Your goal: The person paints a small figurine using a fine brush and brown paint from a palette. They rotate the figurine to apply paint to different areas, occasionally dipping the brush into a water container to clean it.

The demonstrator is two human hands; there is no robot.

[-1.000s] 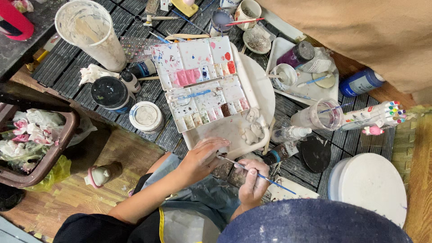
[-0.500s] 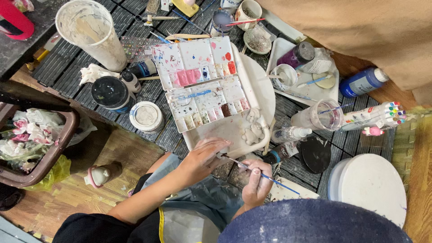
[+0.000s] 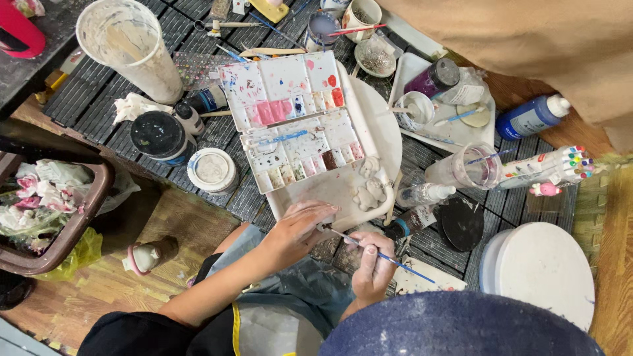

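Right hand, lower centre of frame: gripping thin blue-handled paintbrush, fingers pinching shaft, tip pointing up-left.
Left hand, just left of it: fingers curling over small object, object hidden, brush tip touching near fingertips; grip contents impossible to tell.
Unpainted clay figurine: lying just above hands on white round board.
Open watercolour palette: resting on board, centre of frame.
White lidded jar, black lidded jar: sitting left of palette.
Tall white cup: standing upper left.
Blue paint bottle: lying upper right.
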